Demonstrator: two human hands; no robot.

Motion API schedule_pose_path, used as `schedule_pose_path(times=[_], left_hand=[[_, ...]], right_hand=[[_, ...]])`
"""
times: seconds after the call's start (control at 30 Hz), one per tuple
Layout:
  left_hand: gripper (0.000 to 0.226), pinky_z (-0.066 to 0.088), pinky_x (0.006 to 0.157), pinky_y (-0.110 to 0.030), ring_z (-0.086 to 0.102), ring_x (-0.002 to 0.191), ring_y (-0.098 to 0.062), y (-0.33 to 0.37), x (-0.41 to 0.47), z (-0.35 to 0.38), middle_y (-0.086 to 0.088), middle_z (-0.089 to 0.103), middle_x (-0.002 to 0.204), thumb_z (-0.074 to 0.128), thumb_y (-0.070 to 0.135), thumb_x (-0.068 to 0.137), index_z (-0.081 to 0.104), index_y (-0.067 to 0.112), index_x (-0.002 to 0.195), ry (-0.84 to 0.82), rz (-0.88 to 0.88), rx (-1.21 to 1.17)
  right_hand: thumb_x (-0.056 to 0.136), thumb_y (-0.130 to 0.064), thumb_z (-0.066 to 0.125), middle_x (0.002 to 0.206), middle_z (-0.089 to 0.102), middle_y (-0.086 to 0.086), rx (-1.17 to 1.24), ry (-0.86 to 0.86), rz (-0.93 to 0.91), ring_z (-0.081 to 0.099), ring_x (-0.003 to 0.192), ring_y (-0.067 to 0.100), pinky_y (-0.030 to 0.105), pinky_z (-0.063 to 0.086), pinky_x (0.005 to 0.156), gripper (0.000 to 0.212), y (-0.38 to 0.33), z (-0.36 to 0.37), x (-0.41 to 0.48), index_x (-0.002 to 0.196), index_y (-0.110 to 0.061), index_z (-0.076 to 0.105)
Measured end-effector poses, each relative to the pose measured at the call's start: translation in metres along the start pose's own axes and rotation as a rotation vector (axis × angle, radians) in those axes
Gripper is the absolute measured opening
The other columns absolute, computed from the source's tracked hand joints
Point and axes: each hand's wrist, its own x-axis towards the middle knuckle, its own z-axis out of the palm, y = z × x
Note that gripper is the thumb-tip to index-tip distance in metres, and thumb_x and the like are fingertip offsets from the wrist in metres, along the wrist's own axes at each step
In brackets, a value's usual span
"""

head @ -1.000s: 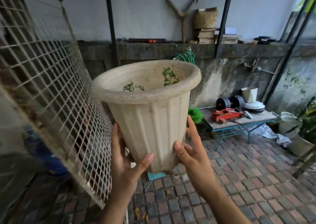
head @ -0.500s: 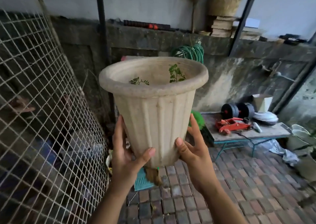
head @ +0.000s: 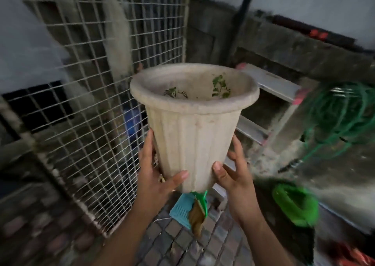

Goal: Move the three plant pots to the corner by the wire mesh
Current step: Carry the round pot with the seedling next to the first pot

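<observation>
So the biggest thing in view is the wire mesh panel (head: 97, 107), leaning tilted across the whole left side, with dark blurry stuff and something blue showing through it. Behind it the stained concrete wall (head: 304, 48) is running off to the right, meeting the mesh in the corner at the back. The brick-paved floor (head: 182, 243) is filling the bottom of the shot.

Front and centre, a person is holding up a beige ribbed plastic plant pot (head: 192, 129), upright, off the ground, right in front of that mesh corner. A couple of tiny green seedlings (head: 220, 87) are poking up inside it, below the rim.

To the right, a coiled green hose (head: 341, 115) is hanging against the wall, and a bright green blurry thing (head: 294, 207) is sitting lower down; can't tell what it is.

The left hand (head: 154, 176) is gripping the lower left side of the pot, thumb wrapped across the front, fingers going up behind. The right hand (head: 233, 174) is doing the same on the lower right, thumb pressing on the front, fingers spread along the side.

Just under the pot's base, a small turquoise slotted plastic piece (head: 180, 211) is lying on the bricks, and a brown-and-green scrap (head: 197, 215) is hanging in front of it from under the pot.
</observation>
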Motion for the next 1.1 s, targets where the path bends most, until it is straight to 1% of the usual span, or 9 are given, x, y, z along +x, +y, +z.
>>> schedule_pose_path(times=[0.1,0.17,0.23,0.33,0.43,0.57,0.67,0.83,1.1], left_hand=[[0.115,0.055,0.109,-0.023,0.044,0.153,-0.007,-0.010,0.002,-0.002,0.000,0.033,0.172,0.094,0.032,0.062,0.031,0.076,0.147,0.140,0.006,0.033],[0.115,0.055,0.109,-0.022,0.046,0.151,-0.003,-0.015,0.007,-0.003,0.001,0.034,0.172,0.098,0.045,0.058,0.030,0.079,0.145,0.188,-0.007,0.055],[0.116,0.055,0.115,-0.035,0.045,0.154,-0.012,-0.021,0.013,-0.004,0.000,0.035,0.171,0.098,0.062,0.051,0.028,0.084,0.141,0.247,-0.038,0.093],[0.121,0.052,0.117,-0.054,0.045,0.154,-0.023,-0.034,0.023,0.000,-0.003,0.036,0.167,0.098,0.051,0.047,0.026,0.087,0.137,0.346,-0.061,0.145],[0.126,0.050,0.120,-0.056,0.042,0.155,-0.023,-0.051,0.029,0.009,-0.003,0.037,0.164,0.099,0.059,0.044,0.022,0.087,0.140,0.410,-0.076,0.216],[0.121,0.051,0.118,-0.056,0.041,0.154,-0.021,-0.080,0.040,0.023,0.000,0.036,0.163,0.093,0.049,0.055,0.017,0.087,0.141,0.484,-0.088,0.334],[0.121,0.049,0.118,-0.060,0.041,0.155,-0.025,-0.116,0.047,0.040,0.000,0.034,0.166,0.093,0.048,0.058,0.016,0.085,0.143,0.566,-0.080,0.414],[0.118,0.052,0.113,-0.065,0.042,0.155,-0.034,-0.212,0.047,0.054,-0.008,0.032,0.169,0.093,0.039,0.062,0.022,0.080,0.147,0.656,-0.055,0.443],[0.116,0.042,0.121,-0.069,0.040,0.158,-0.038,-0.458,-0.009,0.008,-0.015,0.029,0.174,0.095,0.058,0.065,0.022,0.070,0.155,0.652,0.007,0.442]], right_hand=[[0.091,-0.033,0.073,0.144,0.059,-0.024,0.041,-0.101,0.029,0.065,0.129,0.005,0.028,0.062,0.092,0.072,0.022,0.007,0.026,0.147,-0.066,0.042],[0.091,-0.033,0.072,0.145,0.059,-0.022,0.040,-0.133,0.023,0.065,0.126,-0.001,0.022,0.061,0.089,0.070,0.036,0.014,0.040,0.144,-0.068,0.043],[0.090,-0.034,0.073,0.145,0.061,-0.017,0.057,-0.160,0.034,0.067,0.124,0.002,0.028,0.063,0.089,0.068,0.048,0.022,0.056,0.141,-0.069,0.045],[0.084,-0.055,0.077,0.149,0.058,-0.019,0.086,-0.209,0.060,0.062,0.133,0.006,0.045,0.059,0.105,0.068,0.061,0.024,0.080,0.142,-0.067,0.045],[0.082,-0.074,0.071,0.156,0.054,-0.013,0.116,-0.235,0.080,0.052,0.146,0.015,0.061,0.047,0.116,0.074,0.085,0.019,0.102,0.148,-0.055,0.045],[0.077,-0.081,0.069,0.140,0.060,-0.033,0.163,-0.325,0.164,0.060,0.130,-0.005,0.057,0.055,0.108,0.070,0.126,0.012,0.132,0.141,-0.065,0.046],[0.083,-0.073,0.068,0.148,0.056,-0.028,0.182,-0.402,0.195,0.058,0.135,0.002,0.056,0.055,0.109,0.058,0.167,0.002,0.160,0.137,-0.070,0.047],[0.089,-0.054,0.057,0.164,0.043,-0.010,0.185,-0.510,0.194,0.047,0.149,0.017,0.058,0.045,0.118,0.054,0.260,-0.003,0.190,0.139,-0.066,0.040],[0.096,-0.058,0.054,0.159,0.046,-0.023,0.196,-0.470,0.180,0.050,0.143,-0.001,0.046,0.050,0.117,0.047,0.510,0.020,0.157,0.136,-0.076,0.035]])
